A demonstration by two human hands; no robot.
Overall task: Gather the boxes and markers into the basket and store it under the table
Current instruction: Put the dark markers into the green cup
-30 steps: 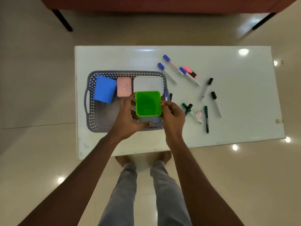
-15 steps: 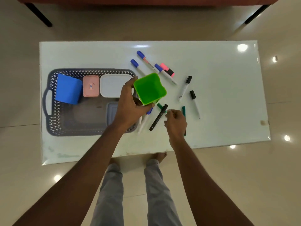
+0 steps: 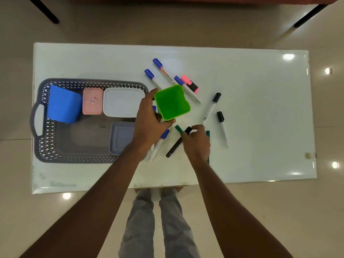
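The left hand (image 3: 150, 121) gripped the green cup (image 3: 172, 102) at the basket's (image 3: 44, 146) three o'clock; the right hand's (image 3: 197, 144) fingers pinched a black marker (image 3: 175, 146).

Soft dim overhead light, glare spots on the glossy table (image 3: 260, 108), wide-angle bowing.

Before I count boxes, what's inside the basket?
The basket holds a blue cup, pink box, white box and grey-blue box. The left hand covers its right end.
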